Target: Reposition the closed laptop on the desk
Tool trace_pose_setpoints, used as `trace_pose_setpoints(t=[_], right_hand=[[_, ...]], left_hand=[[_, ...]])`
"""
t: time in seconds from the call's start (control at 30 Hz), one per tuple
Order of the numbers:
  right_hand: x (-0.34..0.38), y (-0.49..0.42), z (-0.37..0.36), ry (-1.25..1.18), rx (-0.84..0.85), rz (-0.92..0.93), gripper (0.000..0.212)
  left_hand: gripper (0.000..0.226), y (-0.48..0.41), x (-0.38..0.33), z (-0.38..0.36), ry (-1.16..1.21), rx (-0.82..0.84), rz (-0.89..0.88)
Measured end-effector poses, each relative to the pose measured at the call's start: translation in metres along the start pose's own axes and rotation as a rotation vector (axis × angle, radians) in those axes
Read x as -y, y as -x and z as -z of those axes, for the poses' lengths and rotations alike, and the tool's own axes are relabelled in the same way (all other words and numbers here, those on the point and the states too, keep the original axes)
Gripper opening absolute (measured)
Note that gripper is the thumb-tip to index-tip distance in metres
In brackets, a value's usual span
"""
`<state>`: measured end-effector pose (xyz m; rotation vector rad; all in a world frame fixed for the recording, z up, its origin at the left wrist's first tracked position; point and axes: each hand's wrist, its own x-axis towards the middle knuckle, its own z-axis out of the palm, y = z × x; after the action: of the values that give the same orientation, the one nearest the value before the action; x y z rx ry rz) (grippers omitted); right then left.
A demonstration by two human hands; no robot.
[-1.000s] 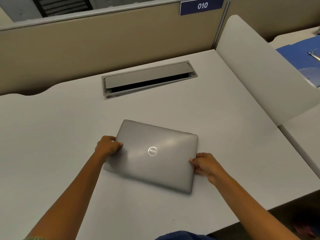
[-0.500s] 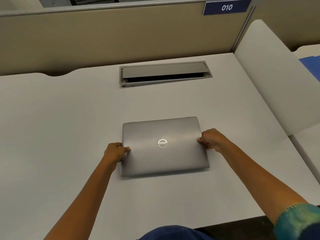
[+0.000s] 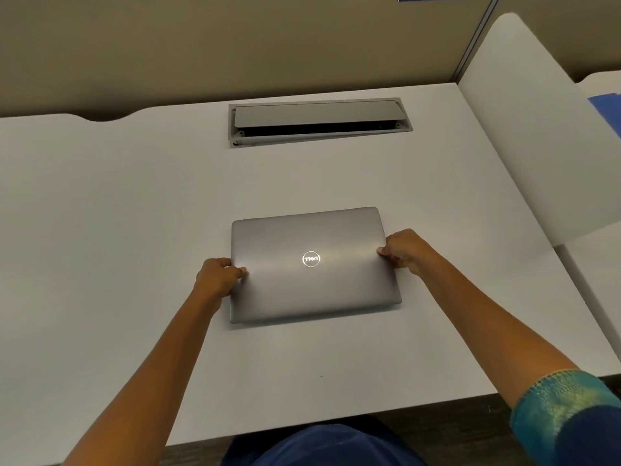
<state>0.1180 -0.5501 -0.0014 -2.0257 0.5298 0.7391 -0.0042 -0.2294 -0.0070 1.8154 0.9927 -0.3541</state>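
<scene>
A closed grey laptop (image 3: 314,284) with a round logo on its lid lies flat on the white desk (image 3: 117,213), nearly square to the desk's front edge. My left hand (image 3: 218,275) grips the laptop's left edge, thumb on the lid. At the right edge, my right hand (image 3: 405,250) holds on the same way. Both forearms reach in from the bottom of the view.
A grey cable tray flap (image 3: 319,121) is set into the desk behind the laptop. A beige partition wall (image 3: 235,45) stands at the back. A white divider panel (image 3: 537,146) borders the desk on the right, with something blue (image 3: 606,111) beyond it.
The laptop has been turned from a skewed angle to nearly square with the desk. Both hands stayed on its side edges, and my view shifted to centre it.
</scene>
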Motion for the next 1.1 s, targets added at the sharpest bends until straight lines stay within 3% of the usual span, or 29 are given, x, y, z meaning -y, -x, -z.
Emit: trace_pose_setpoints(t=[0.17,0.27,0.9,1.03,1.1], right_hand=[[-0.003,-0.005,-0.004,0.019,-0.035,0.025,0.019],[-0.006,-0.006,-0.004,0.058,-0.055,0.046,0.03],[-0.016,0.004,-0.01,0.062,-0.156,0.075,0.025],[-0.017,0.005,-0.011,0.107,-0.149,0.086,0.027],[-0.016,0.009,-0.014,0.18,-0.195,0.116,0.031]], left_hand=[[0.05,0.004,0.004,-0.002,-0.008,-0.008,-0.011],[0.05,0.005,0.006,-0.002,-0.004,-0.01,-0.012],[0.047,0.002,0.013,-0.003,-0.043,-0.055,-0.026],[0.045,0.002,0.014,0.0,-0.157,-0.064,-0.045],[0.038,0.008,0.012,-0.005,-0.357,-0.111,-0.13]])
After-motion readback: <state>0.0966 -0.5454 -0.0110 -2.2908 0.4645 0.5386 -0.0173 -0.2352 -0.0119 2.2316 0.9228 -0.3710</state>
